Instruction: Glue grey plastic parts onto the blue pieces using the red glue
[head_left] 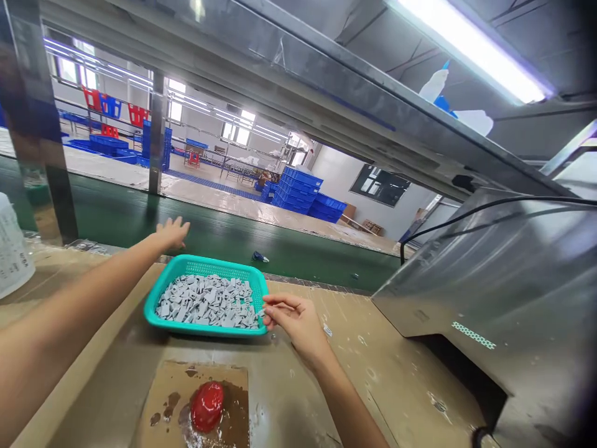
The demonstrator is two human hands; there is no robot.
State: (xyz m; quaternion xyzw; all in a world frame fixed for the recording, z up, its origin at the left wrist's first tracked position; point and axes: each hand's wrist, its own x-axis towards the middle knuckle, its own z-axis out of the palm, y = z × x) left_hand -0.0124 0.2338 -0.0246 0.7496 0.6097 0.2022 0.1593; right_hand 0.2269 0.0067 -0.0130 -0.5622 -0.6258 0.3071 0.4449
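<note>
Grey plastic parts (208, 302) are piled in a teal basket (205, 266) between both hands. One small part is pinched by the right hand (295, 318) at the basket's right rim. The left hand (171, 233) is stretched out, released, beyond the basket over a green conveyor belt (224, 233).

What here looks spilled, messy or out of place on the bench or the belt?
The cardboard pad near the bench's front edge is stained with dark wet-looking blotches around a red lump. A small blue-and-white item lies alone on the green belt beyond the teal tray. The grey parts stay inside the tray.
</note>
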